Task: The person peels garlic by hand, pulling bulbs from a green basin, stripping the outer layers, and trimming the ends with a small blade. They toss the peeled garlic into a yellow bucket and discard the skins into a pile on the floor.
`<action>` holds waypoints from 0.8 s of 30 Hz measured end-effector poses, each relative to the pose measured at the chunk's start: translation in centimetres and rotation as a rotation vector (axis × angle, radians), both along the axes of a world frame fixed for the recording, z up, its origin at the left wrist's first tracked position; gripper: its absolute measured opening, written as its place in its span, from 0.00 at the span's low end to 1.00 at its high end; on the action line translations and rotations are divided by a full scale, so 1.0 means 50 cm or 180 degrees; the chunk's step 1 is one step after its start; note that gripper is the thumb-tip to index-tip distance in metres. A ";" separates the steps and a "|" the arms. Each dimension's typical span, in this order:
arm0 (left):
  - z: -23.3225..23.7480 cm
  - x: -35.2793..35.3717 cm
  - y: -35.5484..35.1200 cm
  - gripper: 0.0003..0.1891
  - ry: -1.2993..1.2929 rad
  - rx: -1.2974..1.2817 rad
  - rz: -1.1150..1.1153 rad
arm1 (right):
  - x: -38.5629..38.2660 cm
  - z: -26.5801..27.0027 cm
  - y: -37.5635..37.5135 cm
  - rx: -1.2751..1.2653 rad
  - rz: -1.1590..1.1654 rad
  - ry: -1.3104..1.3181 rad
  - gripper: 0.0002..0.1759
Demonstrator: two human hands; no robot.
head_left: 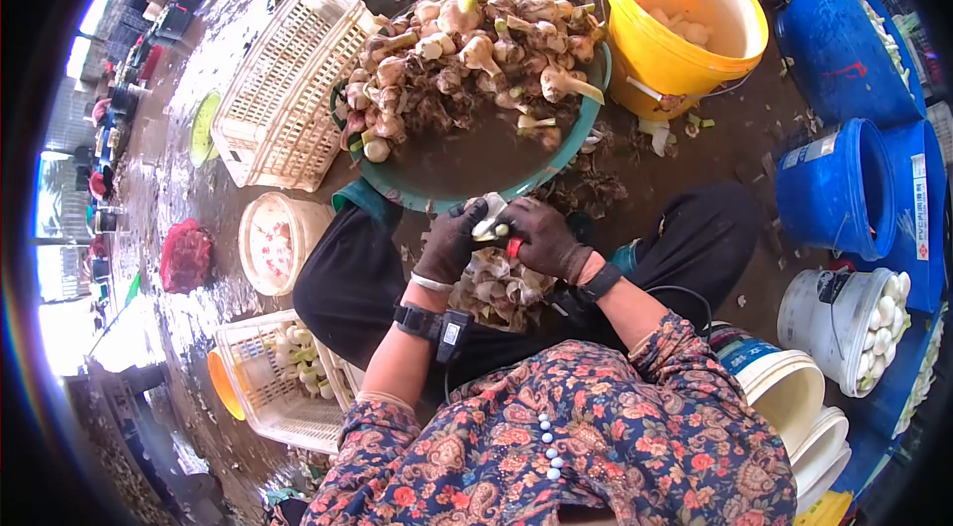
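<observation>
In front of my lap, my left hand [447,246], in a dark glove, is closed around a whitish garlic bulb [487,218]. My right hand [544,236], also gloved, is closed right beside the bulb. A small red-handled tool [513,247] shows at its fingers; the rest of it is hidden. Under the hands lies a pile of garlic skins [501,290] between my legs. Just beyond the hands is a wide green tub [437,200], with untrimmed garlic bulbs [476,55] heaped on its far side, stems and roots still on.
A yellow bucket [635,50] with pale garlic inside stands beyond the tub at right. Crates [288,89] and a cream bucket [298,238] are at left. Blue buckets [809,194] and a white bucket [824,318] full of peeled garlic line the right side.
</observation>
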State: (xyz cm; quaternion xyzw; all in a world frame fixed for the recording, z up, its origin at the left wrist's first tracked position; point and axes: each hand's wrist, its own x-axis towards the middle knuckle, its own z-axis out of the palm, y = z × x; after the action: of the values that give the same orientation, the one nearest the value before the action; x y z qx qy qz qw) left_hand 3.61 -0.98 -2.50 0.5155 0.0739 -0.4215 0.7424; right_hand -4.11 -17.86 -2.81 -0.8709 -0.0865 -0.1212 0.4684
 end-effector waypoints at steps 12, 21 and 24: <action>0.095 -0.032 0.024 0.14 -0.0995 -0.0088 0.0411 | 0.008 -0.074 -0.086 0.4963 -0.0802 0.1474 0.15; 0.084 0.010 0.042 0.23 -0.2287 0.2269 -0.2362 | 0.040 -0.125 -0.082 0.8316 0.2432 0.1894 0.16; 0.041 -0.005 -0.012 0.28 -0.2483 0.1488 -0.1537 | 0.022 -0.040 -0.047 0.5188 -0.0571 0.2318 0.17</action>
State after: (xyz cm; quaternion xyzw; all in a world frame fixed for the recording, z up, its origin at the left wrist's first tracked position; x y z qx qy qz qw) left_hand 3.37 -1.60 -0.45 0.7890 -0.2374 -0.3295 0.4611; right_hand -3.00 -20.24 -4.83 -0.2560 0.2487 0.1026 0.9285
